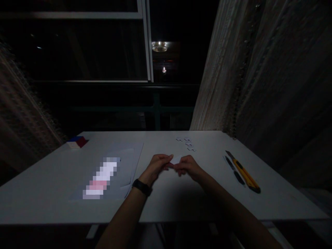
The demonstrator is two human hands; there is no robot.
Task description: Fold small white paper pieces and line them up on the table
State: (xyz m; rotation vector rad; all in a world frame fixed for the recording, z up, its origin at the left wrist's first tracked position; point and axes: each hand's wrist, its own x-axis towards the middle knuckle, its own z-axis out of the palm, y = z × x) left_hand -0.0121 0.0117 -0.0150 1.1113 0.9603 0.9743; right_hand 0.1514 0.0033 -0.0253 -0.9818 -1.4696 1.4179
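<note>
Above the middle of the white table, my left hand [159, 163] and my right hand [188, 165] pinch a small piece of white paper [177, 159] between them. The thumbs and fingers of both hands are closed on its edges, and part of the paper is hidden behind them. A black band is on my left wrist. Just beyond my hands lie several small folded paper pieces [189, 144] in a loose group on the table.
White sheets of paper [129, 159] lie left of my hands, with a pixelated bright phone-shaped patch [101, 178] over them. At right are a yellow utility knife [245, 173] and a dark pen-like tool [234, 170]. A coloured cube [77, 141] stands at the table's [52, 193] far left.
</note>
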